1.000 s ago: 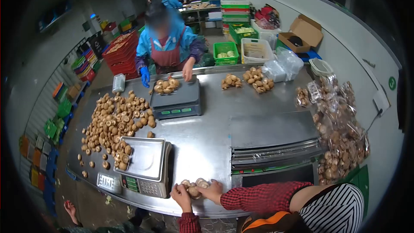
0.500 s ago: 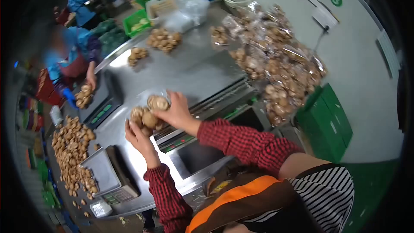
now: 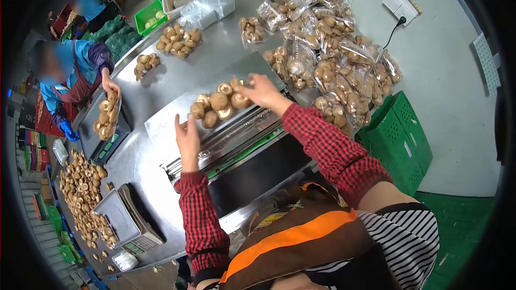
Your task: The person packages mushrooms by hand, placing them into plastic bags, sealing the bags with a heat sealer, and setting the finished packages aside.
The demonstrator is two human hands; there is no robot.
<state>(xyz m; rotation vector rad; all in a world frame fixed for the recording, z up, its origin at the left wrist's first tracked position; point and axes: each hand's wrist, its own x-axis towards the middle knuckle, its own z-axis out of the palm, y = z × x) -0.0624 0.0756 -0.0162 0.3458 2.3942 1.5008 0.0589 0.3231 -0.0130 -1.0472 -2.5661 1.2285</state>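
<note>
Head view: hands loosely open around mushroom cluster; clear bags contain mushrooms.

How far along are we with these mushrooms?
Plenty look done: a big pile of bagged mushrooms sits at the right. In hand is one cluster between the left hand and right hand, over the machine. Apparently left are the loose pile near the front scale and maybe two small heaps.

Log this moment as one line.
left hand: open beside mushrooms | right hand: open at mushrooms' right end | mushrooms: grouped behind metal bars | co-worker: holding other mushrooms over scale
</note>
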